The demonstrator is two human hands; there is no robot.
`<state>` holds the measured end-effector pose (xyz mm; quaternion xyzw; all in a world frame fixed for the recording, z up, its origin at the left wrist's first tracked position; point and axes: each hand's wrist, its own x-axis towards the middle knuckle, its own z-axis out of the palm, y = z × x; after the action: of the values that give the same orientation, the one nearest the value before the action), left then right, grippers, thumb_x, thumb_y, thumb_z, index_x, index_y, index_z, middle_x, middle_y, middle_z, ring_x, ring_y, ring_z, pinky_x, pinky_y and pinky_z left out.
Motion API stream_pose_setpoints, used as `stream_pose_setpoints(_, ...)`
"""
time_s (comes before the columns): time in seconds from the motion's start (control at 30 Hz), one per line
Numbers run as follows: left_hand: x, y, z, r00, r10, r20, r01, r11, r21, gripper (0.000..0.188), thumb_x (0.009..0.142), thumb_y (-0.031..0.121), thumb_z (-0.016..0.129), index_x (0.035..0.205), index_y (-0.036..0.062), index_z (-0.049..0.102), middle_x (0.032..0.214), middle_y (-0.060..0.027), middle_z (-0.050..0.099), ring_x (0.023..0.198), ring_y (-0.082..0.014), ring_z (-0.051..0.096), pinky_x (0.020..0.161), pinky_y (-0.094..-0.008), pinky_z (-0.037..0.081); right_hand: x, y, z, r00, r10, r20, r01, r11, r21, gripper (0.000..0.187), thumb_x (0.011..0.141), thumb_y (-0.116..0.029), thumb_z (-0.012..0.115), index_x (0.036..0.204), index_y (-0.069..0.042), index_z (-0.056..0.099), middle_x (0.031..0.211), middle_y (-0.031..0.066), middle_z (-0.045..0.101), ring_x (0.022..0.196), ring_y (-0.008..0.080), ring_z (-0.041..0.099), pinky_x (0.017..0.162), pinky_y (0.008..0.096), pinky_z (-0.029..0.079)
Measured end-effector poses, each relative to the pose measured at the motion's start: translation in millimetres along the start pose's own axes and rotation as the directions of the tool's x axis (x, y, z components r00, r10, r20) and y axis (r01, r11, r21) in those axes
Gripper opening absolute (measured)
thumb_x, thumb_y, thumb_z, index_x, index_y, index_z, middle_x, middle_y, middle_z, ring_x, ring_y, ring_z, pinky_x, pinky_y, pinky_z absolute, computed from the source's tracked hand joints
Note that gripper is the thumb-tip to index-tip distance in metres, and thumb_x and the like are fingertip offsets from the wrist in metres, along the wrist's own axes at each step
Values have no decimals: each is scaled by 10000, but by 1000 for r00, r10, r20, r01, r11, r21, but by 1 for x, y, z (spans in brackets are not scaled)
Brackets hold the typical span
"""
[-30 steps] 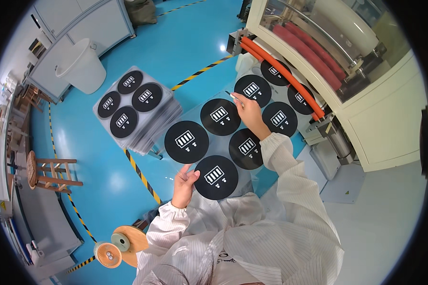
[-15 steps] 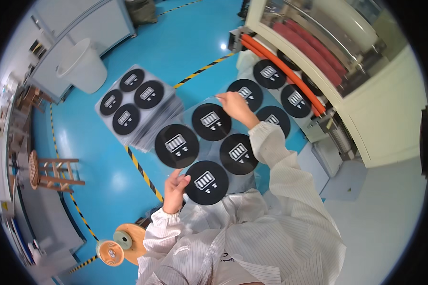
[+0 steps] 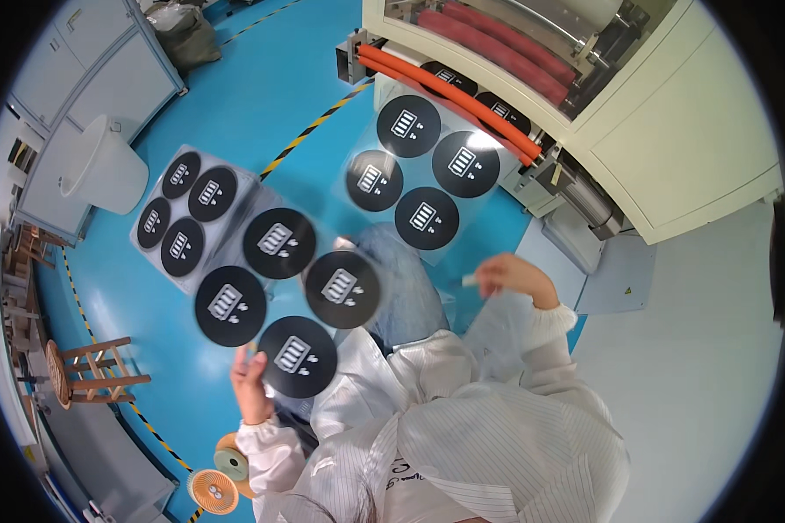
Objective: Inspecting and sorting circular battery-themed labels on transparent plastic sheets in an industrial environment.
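Held sheet: a clear plastic sheet with four round black discs, each bearing a white battery symbol; raised over the floor before the person's lap, just right of the stack.
Left hand: the bare left hand pinches the sheet's near edge, thumb on top beside the nearest disc.
Right hand: the bare right hand, blurred and well apart from the sheet, has its fingers closed on a small whitish piece, too small to identify.
Roller sheet: a matching clear four-disc sheet, its far edge at the long orange rollers along a cream-coloured machine.
Stack: a thick pile of clear disc-printed sheets, beyond the held sheet's left edge.
Blue floor's left side: a white plastic bin, a brown wooden stool and, nearest the person, a small orange fan.
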<state>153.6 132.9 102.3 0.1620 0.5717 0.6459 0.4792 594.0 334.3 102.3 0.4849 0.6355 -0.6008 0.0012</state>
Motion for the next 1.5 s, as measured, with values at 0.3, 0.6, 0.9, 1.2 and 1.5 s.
stream_pose_setpoints(0.3,-90,-3,-138,984,137,-114,-40,791,610,295,867,124,605,1110,-36,563,761,8,596,707,-59,516,626,-224,422,77,85,28,700,-374,-609,681,606,411,260,943,-206,523,1097,-5,580,1342,126,467,1066,170,530,901,334,454)
stream_pose_setpoints(0.6,-101,-255,-261,922,-2,-388,298,645,704,361,738,159,658,1098,172,650,884,-190,654,854,-338,638,766,-395,504,20,-2,95,691,-313,-652,627,709,323,332,934,-175,539,1177,51,531,1152,105,593,778,118,603,676,210,511)
stream_pose_setpoints(0.9,-101,-447,-335,754,-383,-534,639,617,460,512,697,73,548,1171,257,613,1066,-128,652,1021,-316,607,912,-366,461,15,-16,128,754,-265,-601,524,795,307,355,929,-187,545,1219,16,519,1188,80,582,844,128,623,709,208,513)
stream_pose_setpoints(1.2,9,-329,-247,895,25,-445,214,852,478,593,726,384,685,1177,19,561,1065,-207,618,998,-323,596,850,-395,477,-17,-31,147,800,-238,-550,462,830,313,400,920,-229,556,1255,-15,509,1210,52,573,940,117,582,743,201,462)
stream_pose_setpoints(1.5,38,-93,35,674,122,728,398,770,-499,710,859,419,606,1353,20,286,1368,-173,394,1102,-292,532,822,-425,491,-31,-39,160,830,-261,-493,461,819,342,357,902,-201,568,1188,12,550,1105,106,623,787,145,649,639,203,537)
